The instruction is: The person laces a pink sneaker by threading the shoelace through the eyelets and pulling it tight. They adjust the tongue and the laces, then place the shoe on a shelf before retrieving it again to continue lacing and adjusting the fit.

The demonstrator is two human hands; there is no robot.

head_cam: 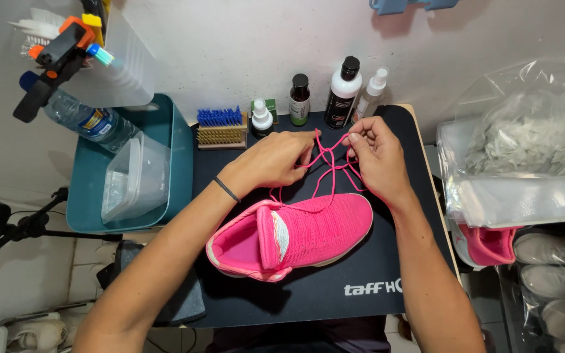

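A bright pink knit sneaker [308, 232] lies on a black mat [335, 287], toe pointing right, its tongue folded up. A pink shoelace [328, 163] runs from the shoe's front up to both hands. My left hand [273, 157] pinches the lace just above the shoe, with a dark band on its wrist. My right hand [377, 157] grips the other part of the lace between thumb and fingers. The two hands are close together, above the far end of the shoe.
Three bottles [342, 91] and a small jar stand along the mat's far edge, beside a blue and tan brush [221, 127]. A teal tub [102, 189] holds a clear box and a water bottle. Bagged items and another pink shoe [488, 245] lie at right.
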